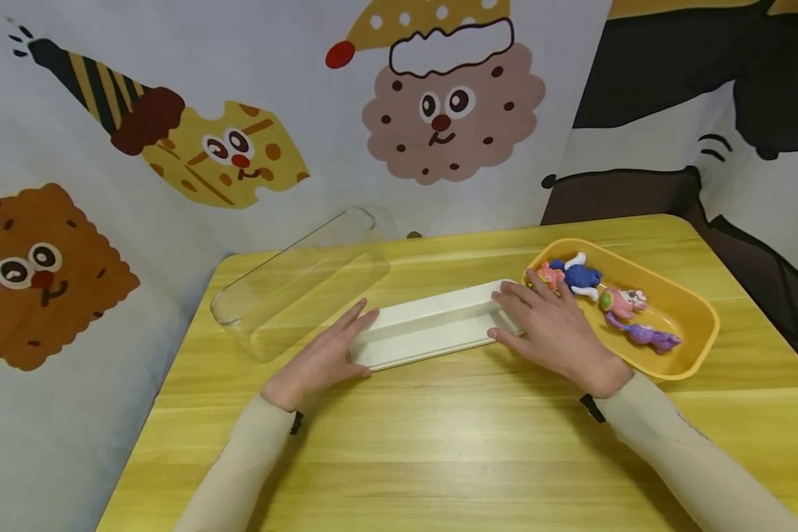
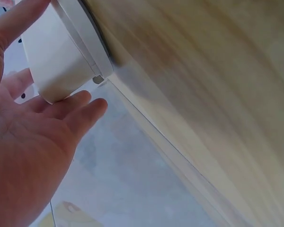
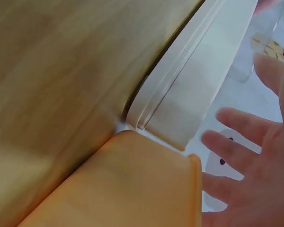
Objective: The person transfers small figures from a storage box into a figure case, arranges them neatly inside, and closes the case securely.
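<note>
Left hand (image 1: 322,360) and right hand (image 1: 553,330), fingers straight and loosely spread, touching opposite ends of a white tray (image 1: 432,325) lying mid-surface between a clear lid (image 1: 299,284) and yellow bin (image 1: 688,310).

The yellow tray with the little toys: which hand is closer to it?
Right. The right hand lies beside the yellow tray, on the white tray's near end; the left hand holds the far end.
</note>
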